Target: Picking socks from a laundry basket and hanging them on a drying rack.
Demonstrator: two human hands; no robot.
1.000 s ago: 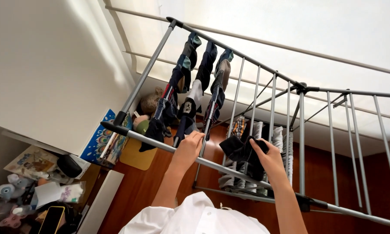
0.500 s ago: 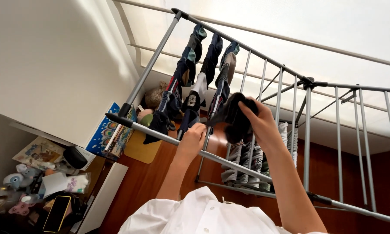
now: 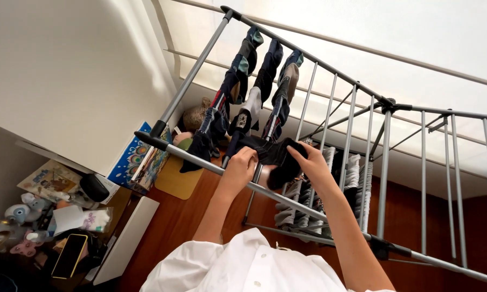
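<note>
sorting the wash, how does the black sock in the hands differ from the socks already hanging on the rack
The black sock is plain dark and bunched, held between the left hand and right hand; the hanging socks are patterned in navy, teal, grey and red. The black sock lies low by the near rail, while the hanging socks are draped over the rack's thin bars, untouched. Both are dark overall.

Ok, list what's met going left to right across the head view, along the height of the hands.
Phone → picture book → left hand → dark sock → right hand → lower-tier grey laundry → bare rack rails.
</note>
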